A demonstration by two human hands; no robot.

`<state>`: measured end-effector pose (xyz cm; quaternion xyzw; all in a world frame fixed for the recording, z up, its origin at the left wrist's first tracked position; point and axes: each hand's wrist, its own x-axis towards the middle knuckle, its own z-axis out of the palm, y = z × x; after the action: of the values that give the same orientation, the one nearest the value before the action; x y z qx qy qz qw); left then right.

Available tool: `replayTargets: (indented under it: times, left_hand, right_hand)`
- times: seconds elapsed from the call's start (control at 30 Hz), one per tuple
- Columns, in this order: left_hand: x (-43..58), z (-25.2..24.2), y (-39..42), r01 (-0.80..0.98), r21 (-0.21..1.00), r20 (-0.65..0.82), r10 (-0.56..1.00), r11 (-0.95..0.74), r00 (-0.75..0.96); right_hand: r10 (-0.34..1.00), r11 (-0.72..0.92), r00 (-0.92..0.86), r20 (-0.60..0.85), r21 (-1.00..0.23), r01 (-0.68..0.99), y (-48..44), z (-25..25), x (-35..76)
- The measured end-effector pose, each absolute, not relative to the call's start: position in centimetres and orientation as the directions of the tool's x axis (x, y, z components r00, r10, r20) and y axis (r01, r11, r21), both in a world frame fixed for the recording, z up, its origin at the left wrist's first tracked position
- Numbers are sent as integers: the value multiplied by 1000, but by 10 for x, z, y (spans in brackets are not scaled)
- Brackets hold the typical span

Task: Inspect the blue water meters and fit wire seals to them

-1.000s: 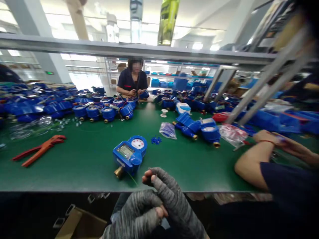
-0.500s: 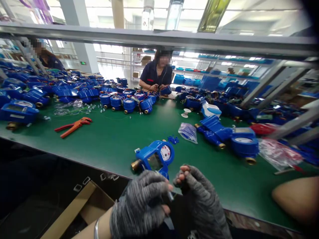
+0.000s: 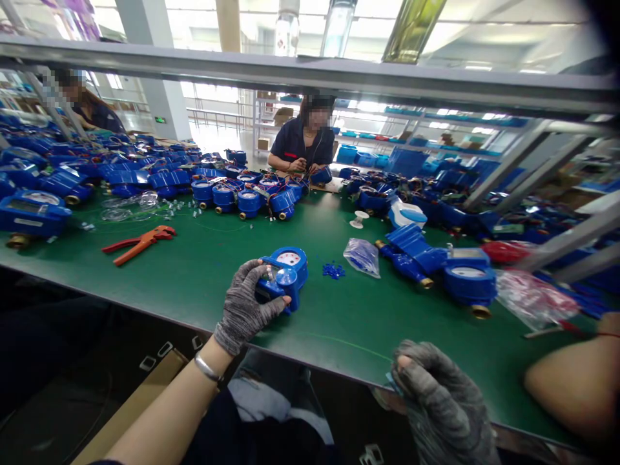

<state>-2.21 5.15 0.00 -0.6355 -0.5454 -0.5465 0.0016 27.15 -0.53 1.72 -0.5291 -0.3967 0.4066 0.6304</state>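
Note:
My left hand (image 3: 245, 307), in a grey knit glove with bare fingertips, is closed around a blue water meter (image 3: 299, 274) with a round white dial, close to the table's near edge. A raised round lid shows beside the thumb, and the palm hides part of the body. Lower right, my gloved right hand (image 3: 443, 397) is pinched shut over the table edge. From its fingers a thin green wire (image 3: 346, 340) stretches left toward the meter. A small light-blue piece (image 3: 394, 382) shows under these fingertips; what it is I cannot make out.
Small blue parts (image 3: 334, 270) lie beside a plastic bag (image 3: 362, 257). Orange-handled cutters (image 3: 139, 245) rest at left, a white spool (image 3: 359, 219) farther back. More blue meters (image 3: 469, 281) crowd the green table. A bare arm (image 3: 576, 381) enters at right; a co-worker (image 3: 303, 142) sits opposite.
My left hand has moved up and forward and now grips the meter, which sits turned and slightly left. My right hand has shifted right and down, with the green wire now stretched out.

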Motion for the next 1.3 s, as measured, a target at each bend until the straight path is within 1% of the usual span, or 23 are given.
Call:
replayTargets:
  times: [0.07, 0.13, 0.23, 0.33, 0.43, 0.6, 0.87, 1.07, 1.17, 1.23, 1.27, 1.3]
  left_hand:
    - [-23, -3, 51, 672, 616, 685, 701, -410, -200]
    - [-22, -4, 48, 649, 626, 683, 706, -433, -188]
    - [-19, -1, 44, 625, 614, 686, 717, -481, -122]
    - [-15, 5, 43, 613, 590, 687, 726, -526, -38]
    - [-13, 9, 43, 609, 582, 690, 723, -539, -19]
    - [-13, 8, 43, 610, 586, 685, 728, -534, -21]
    - [-13, 4, 43, 618, 572, 698, 716, -539, -22]
    - [-14, 3, 46, 634, 562, 699, 715, -531, -22]
    - [-11, 8, 41, 678, 534, 718, 694, -505, -49]
    - [-4, 8, 30, 711, 509, 764, 635, -485, -114]
    - [1, 7, 21, 705, 519, 779, 607, -484, -157]
    - [8, 4, 10, 676, 553, 774, 600, -487, -201]
  right_hand:
    - [934, 156, 315, 170, -985, 68, 0, 23, 270]
    - [937, 184, 265, 229, -966, 184, 6, 30, 265]
    - [935, 217, 222, 275, -942, 255, 10, 39, 255]
    - [944, 228, 164, 286, -926, 301, 11, 45, 251]
    - [947, 250, 102, 303, -900, 358, 11, 46, 250]
    - [943, 279, 58, 327, -875, 396, 12, 44, 247]
    - [947, 261, 88, 308, -901, 346, 12, 43, 240]
    - [945, 284, 46, 323, -886, 367, 11, 42, 240]
    - [930, 336, -14, 366, -837, 431, 15, 43, 237]
    - [918, 374, -77, 390, -781, 500, 21, 45, 231]
    - [915, 384, -109, 388, -758, 528, 24, 46, 227]
    - [916, 386, -134, 379, -739, 552, 27, 46, 223]
